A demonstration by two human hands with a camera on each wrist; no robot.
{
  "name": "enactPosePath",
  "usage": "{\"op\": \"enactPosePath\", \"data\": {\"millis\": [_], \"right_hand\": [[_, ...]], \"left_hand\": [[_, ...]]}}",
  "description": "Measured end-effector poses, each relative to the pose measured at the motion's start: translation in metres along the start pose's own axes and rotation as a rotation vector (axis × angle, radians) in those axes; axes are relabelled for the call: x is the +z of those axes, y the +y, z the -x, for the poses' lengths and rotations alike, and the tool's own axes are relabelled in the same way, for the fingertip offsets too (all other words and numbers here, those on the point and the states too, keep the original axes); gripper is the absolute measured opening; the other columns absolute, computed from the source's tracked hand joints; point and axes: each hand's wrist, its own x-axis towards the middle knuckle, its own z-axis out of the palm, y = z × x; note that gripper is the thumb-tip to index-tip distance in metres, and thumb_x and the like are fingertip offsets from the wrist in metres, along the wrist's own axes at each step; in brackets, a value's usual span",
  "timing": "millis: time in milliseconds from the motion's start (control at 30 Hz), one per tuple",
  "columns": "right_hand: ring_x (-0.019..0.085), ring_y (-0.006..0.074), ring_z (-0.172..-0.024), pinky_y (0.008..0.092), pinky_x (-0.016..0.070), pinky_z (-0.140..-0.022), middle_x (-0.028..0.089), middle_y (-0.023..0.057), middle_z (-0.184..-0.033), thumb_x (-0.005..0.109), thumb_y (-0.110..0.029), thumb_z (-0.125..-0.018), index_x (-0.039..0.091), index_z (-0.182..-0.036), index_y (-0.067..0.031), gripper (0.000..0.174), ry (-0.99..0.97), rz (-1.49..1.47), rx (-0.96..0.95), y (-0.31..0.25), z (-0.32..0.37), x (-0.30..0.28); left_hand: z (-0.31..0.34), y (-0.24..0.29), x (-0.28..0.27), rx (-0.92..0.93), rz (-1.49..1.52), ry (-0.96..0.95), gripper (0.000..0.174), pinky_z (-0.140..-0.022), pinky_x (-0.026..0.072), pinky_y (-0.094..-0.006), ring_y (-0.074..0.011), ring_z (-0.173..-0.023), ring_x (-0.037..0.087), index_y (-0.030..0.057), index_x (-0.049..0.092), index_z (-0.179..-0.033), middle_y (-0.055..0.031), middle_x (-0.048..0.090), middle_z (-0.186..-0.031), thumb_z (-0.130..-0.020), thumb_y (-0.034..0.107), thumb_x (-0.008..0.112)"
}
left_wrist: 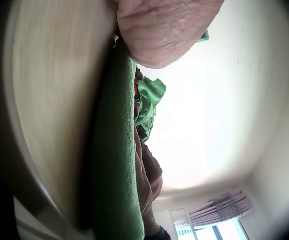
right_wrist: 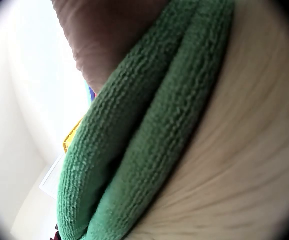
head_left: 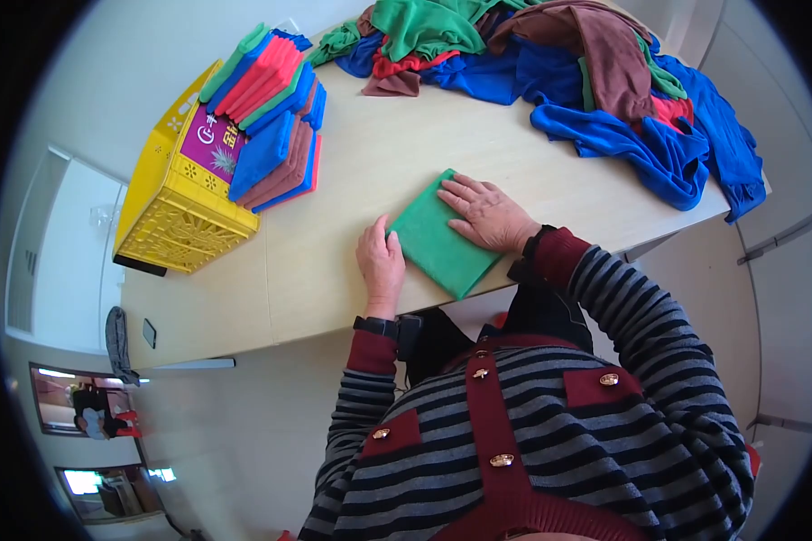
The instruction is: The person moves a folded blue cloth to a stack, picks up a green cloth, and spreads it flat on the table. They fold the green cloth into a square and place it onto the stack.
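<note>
The left hand (head_left: 382,263) is pointing away from the torso, its fingers extending forward and its thumb lying nearest the right hand (head_left: 489,215). The right hand is resting palm down, its fingers reaching out and slanting toward the person's left. The two hands are lying apart. The left forearm (head_left: 359,392) is stretching forward, while the right forearm (head_left: 618,288) is angling inward. Black bands are circling both wrists, just beyond maroon cuffs on striped sleeves.
</note>
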Motion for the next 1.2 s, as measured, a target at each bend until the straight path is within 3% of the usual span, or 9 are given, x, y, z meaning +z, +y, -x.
{"op": "enactPosePath", "data": {"millis": [367, 567, 833, 1000, 1200], "right_hand": [[0.031, 0.0314, -0.146, 0.0453, 0.0275, -0.119, 0.039, 0.0139, -0.155, 0.046, -0.039, -0.1, 0.042, -0.148, -0.0053, 0.059, -0.009, 0.003, 0.001, 0.0, 0.003, 0.005], [0.032, 0.0295, -0.146, 0.0445, 0.0296, -0.117, 0.041, 0.013, -0.154, 0.047, -0.039, -0.099, 0.046, -0.145, -0.0062, 0.057, 0.023, 0.021, -0.01, 0.0, 0.002, 0.005], [0.032, 0.0317, -0.146, 0.0493, 0.0239, -0.12, 0.041, 0.0138, -0.154, 0.049, -0.04, -0.099, 0.044, -0.147, -0.0064, 0.058, -0.063, 0.144, 0.023, -0.024, -0.007, -0.01], [0.033, 0.0316, -0.146, 0.0508, 0.0216, -0.12, 0.043, 0.0127, -0.153, 0.05, -0.043, -0.098, 0.046, -0.146, -0.0068, 0.06, 0.011, -0.032, -0.071, -0.072, -0.012, 0.012], [0.033, 0.0314, -0.146, 0.0502, 0.0208, -0.121, 0.043, 0.0119, -0.153, 0.049, -0.044, -0.098, 0.045, -0.147, -0.0082, 0.06, 0.016, -0.07, -0.048, -0.061, -0.012, 0.027]], "left_hand": [[0.004, 0.006, -0.001, -0.036, -0.036, -0.018, 0.035, -0.093, 0.0464, -0.0458, -0.0361, -0.105, 0.059, 0.0036, 0.058, -0.126, -0.0177, 0.064, -0.113, -0.092, 0.007, 0.058], [0.006, -0.001, 0.004, -0.035, -0.029, -0.006, 0.039, -0.091, 0.0451, -0.0473, -0.0343, -0.105, 0.058, 0.0055, 0.056, -0.128, -0.0141, 0.063, -0.111, -0.09, 0.008, 0.06], [0.008, -0.003, 0.003, -0.053, -0.002, 0.016, 0.04, -0.09, 0.0456, -0.047, -0.0342, -0.103, 0.059, 0.006, 0.055, -0.129, -0.0142, 0.064, -0.11, -0.09, 0.007, 0.06], [0.009, -0.004, 0.002, -0.086, -0.015, 0.001, 0.042, -0.09, 0.046, -0.0469, -0.0344, -0.102, 0.059, 0.0069, 0.054, -0.132, -0.0146, 0.064, -0.109, -0.09, 0.005, 0.059], [0.01, 0.001, -0.002, -0.12, 0.031, -0.023, 0.047, -0.089, 0.0457, -0.0476, -0.0346, -0.1, 0.06, 0.0078, 0.051, -0.136, -0.0158, 0.064, -0.106, -0.09, 0.003, 0.059]]}}
